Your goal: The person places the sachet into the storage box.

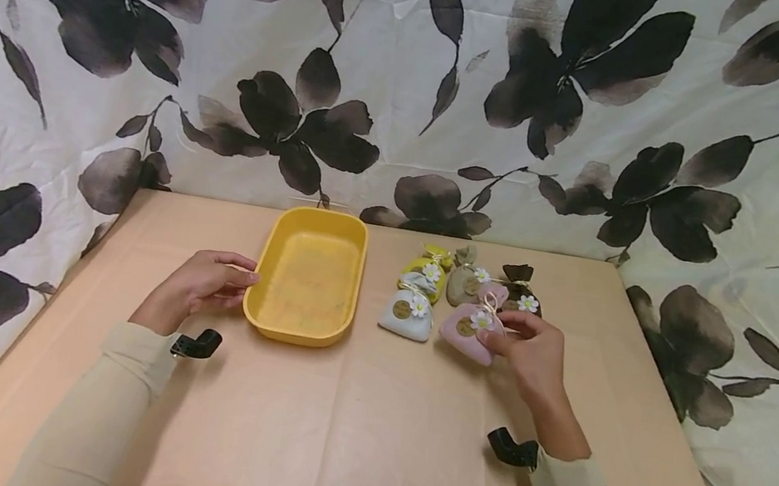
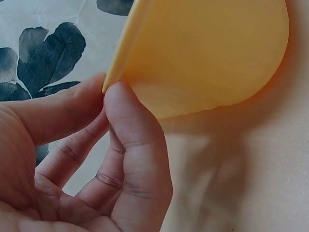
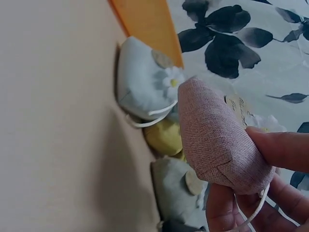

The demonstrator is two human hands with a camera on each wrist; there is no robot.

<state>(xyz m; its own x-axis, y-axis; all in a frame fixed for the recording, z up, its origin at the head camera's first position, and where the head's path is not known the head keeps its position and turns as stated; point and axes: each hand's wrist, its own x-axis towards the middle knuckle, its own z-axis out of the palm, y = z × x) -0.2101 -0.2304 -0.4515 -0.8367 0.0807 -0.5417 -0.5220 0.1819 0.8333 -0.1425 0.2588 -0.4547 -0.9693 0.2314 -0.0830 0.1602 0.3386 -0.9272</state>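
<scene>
The right hand (image 1: 530, 350) pinched the pink sachet (image 1: 467, 332) beside the other sachets; the left hand (image 1: 205, 285) gripped the yellow tray (image 1: 299, 330). That loose fingertip pinch could let it slip.

No writing can be read; the round tags (image 1: 401, 309) on the sachets are too small.

- tray (image 1: 307, 285): yellow, plain
- pouch (image 1: 468, 332) in right hand: pink, white daisy
- pouch (image 1: 408, 314) left of it: pale blue, white daisy
- far pouches: yellow (image 1: 424, 273), grey-green (image 1: 462, 285), dark brown (image 1: 519, 276)
- table (image 1: 346, 430): beige
- backdrop (image 1: 415, 70): white, black flower print
- sleeves: cream
</scene>
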